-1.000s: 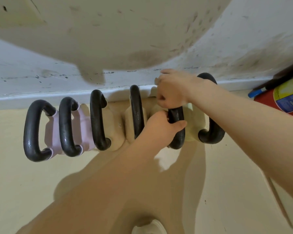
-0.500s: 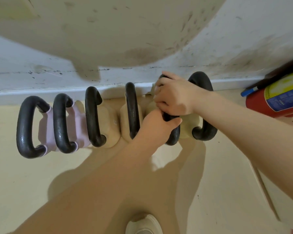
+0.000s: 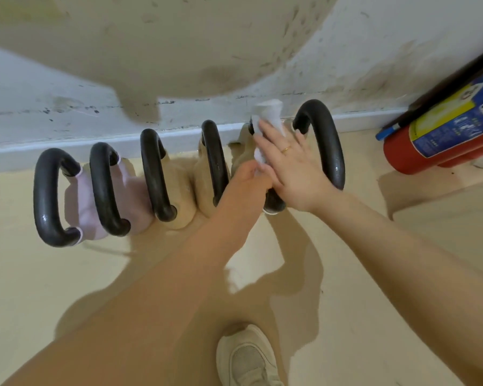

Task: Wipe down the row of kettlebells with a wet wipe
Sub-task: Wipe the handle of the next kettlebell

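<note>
Crowding kettlebell row (image 3: 156, 174) — wipe (image 3: 268, 121) touches baseboard (image 3: 95, 146).

Six kettlebells (image 3: 156, 176) with black handles stand in a row along the far wall, two lilac, the rest beige. A white wet wipe (image 3: 267, 118) drapes over the fifth handle.

I can't read any text here. The only printed surface I see is the blue and yellow label (image 3: 455, 121) on the red fire extinguisher (image 3: 441, 146); it carries small white characters and little pictures, all too blurred to make out. On that label I find no legible number or brand.
</note>
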